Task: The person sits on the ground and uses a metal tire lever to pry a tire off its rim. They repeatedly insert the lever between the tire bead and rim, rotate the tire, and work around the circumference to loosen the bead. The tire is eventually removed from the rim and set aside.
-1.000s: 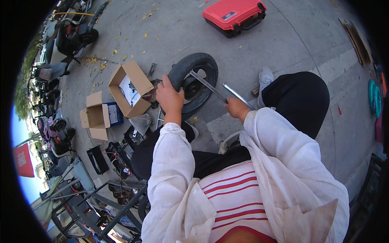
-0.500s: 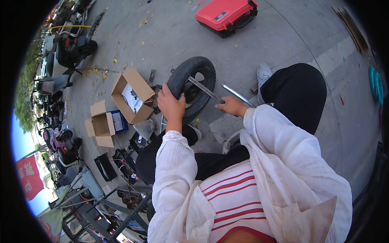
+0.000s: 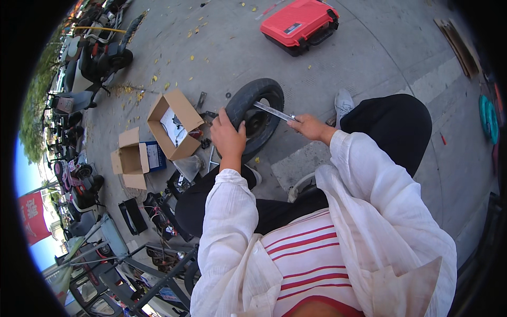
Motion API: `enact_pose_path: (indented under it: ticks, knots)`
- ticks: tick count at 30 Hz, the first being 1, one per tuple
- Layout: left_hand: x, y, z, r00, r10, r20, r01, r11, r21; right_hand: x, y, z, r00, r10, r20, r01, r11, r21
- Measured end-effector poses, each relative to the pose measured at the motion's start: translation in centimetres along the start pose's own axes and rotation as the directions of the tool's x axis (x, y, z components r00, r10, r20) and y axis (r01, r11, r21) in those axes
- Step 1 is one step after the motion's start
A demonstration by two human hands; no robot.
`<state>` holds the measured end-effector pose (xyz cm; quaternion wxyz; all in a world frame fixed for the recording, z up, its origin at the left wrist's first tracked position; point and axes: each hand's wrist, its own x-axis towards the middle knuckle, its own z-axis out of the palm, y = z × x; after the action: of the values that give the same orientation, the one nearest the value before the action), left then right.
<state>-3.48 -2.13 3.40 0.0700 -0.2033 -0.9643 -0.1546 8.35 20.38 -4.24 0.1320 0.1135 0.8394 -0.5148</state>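
A small black tyre on its wheel (image 3: 257,113) stands upright on the grey pavement in front of me. My left hand (image 3: 228,138) grips the tyre's near left side and holds it up. My right hand (image 3: 308,126) is closed around one end of a long flat metal bar (image 3: 273,111). The bar's other end reaches across to the wheel's rim, near the top of the hub. My black trouser knee rises just right of the wheel.
Two open cardboard boxes (image 3: 175,124) (image 3: 132,157) and small metal parts lie left of the tyre. A red tool case (image 3: 300,24) sits farther off. Parked scooters (image 3: 99,53) line the left edge. A metal frame (image 3: 153,269) stands at lower left.
My right hand has drawn the metal bar inward, so its tip now sits at the wheel's rim instead of crossing the tyre. My left hand stays on the tyre.
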Motion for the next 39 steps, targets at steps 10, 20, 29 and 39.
enact_pose_path:
  ticks: [10,20,29,39]
  knots:
    - [-0.9,0.8,0.0,0.998,0.047,0.047,-0.050,0.997,0.055,2.4,-6.3,-12.8,0.953,0.116,0.280,0.053,0.845,-0.532]
    - [0.2,0.2,-0.4,0.997,-0.024,0.078,0.027,0.999,-0.031,-2.8,-12.1,-17.2,0.977,-0.011,0.213,0.207,0.287,-0.935]
    - [-0.7,3.4,-0.5,0.972,-0.046,0.231,0.103,0.964,-0.245,-4.8,-19.2,-19.5,0.751,-0.537,-0.384,0.466,0.843,-0.267]
    - [-1.3,4.5,-1.2,0.993,0.088,0.079,-0.080,0.992,-0.097,-2.0,-10.5,-3.8,0.789,-0.191,-0.585,0.334,0.931,0.146]
